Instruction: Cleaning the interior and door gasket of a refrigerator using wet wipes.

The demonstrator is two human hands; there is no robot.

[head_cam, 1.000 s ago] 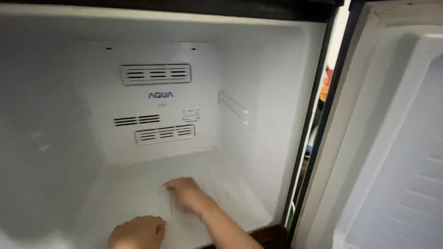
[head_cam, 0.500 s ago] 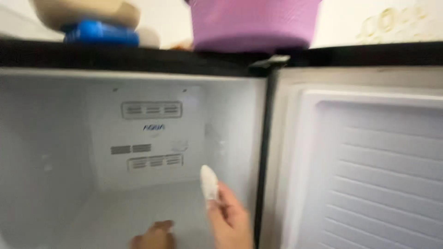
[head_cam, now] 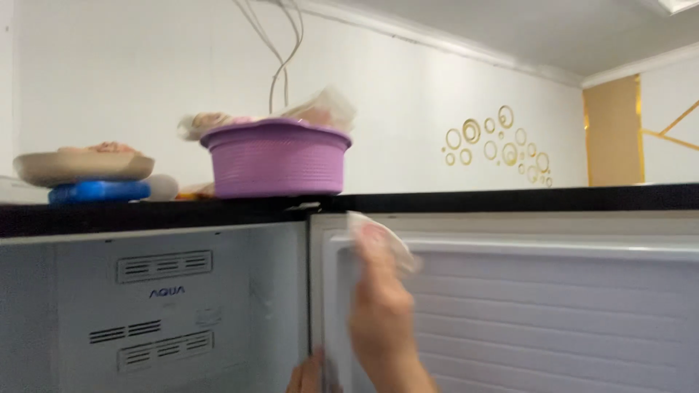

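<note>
The right hand [head_cam: 380, 306] presses a white cloth [head_cam: 378, 236], clamped in its fingers, on the freezer door [head_cam: 553, 306] upper corner; the left hand [head_cam: 307, 375] is barely visible, grip unclear.

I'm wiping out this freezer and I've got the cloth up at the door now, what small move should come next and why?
Probably draw the right hand and its white cloth along the top edge of the open freezer door's inner liner. The cloth already sits at that upper corner, and the left hand is at the door's edge low down, seemingly steadying it.
</note>
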